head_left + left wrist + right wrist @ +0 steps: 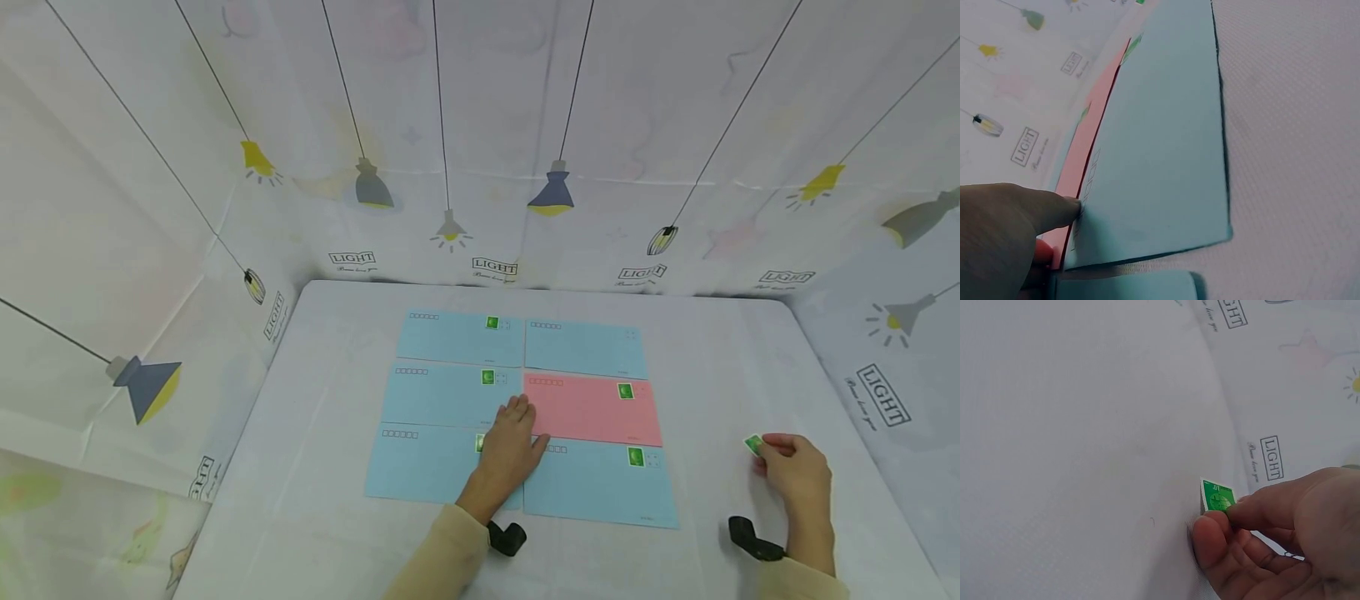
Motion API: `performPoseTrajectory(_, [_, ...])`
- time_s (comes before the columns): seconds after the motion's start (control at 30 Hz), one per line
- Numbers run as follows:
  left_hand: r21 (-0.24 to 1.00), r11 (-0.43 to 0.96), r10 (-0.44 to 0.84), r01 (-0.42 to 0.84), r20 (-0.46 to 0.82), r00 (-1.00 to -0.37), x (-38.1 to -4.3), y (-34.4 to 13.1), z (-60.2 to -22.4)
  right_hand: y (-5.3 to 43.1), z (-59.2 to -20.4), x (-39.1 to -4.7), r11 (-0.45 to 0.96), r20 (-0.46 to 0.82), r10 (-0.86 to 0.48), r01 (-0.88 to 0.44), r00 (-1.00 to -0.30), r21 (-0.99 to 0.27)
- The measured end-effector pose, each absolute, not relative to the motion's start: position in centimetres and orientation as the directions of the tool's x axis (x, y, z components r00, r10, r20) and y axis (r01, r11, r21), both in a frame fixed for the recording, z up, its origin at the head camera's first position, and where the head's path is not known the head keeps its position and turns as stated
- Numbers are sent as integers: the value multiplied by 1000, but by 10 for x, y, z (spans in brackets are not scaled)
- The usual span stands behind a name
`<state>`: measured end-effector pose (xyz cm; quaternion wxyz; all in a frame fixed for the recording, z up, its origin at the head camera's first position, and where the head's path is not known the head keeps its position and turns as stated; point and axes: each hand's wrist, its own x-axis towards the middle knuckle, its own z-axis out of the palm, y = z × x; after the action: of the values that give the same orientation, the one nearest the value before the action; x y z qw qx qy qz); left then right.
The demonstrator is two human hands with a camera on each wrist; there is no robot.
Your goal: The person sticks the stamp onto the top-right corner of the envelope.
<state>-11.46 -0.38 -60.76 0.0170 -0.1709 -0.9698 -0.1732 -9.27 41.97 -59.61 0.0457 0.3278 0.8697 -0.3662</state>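
My right hand (798,473) pinches a small green postage stamp (1217,495) between thumb and fingertips, over the white table at the right. My left hand (510,446) rests with extended fingers where the envelopes meet; its thumb touches the lower right blue envelope (592,492) and its fingertips reach the pink envelope (577,410). Blue envelopes fill the other places of two columns. Green stamps sit on the pink envelope, the lower right one and the left column, the lowest left stamp (480,442) partly behind my hand. The upper right blue envelope (581,348) shows a faint printed corner box.
A white cloth covers the table (315,433). Lamp-printed sheeting (495,100) rises behind it and along both sides. Black wrist-camera mounts (510,540) sit near both wrists.
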Motion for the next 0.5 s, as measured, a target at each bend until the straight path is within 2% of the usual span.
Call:
performPoseTrajectory(0.17, [348,877,323,332,84,-943,-114,-3,-608,418,-597,-93,431,-344,549,610,-762,-664])
performPoseTrajectory(0.43, [347,874,329,339,89,-940,-115,-4,-609,404,-596,-94,193,-387,512,542,-767,-818])
performPoseTrajectory(0.5, [354,871,330,341,93,-939,-115,-4,-608,399,-593,-94,170,-394,481,524,-783,-834])
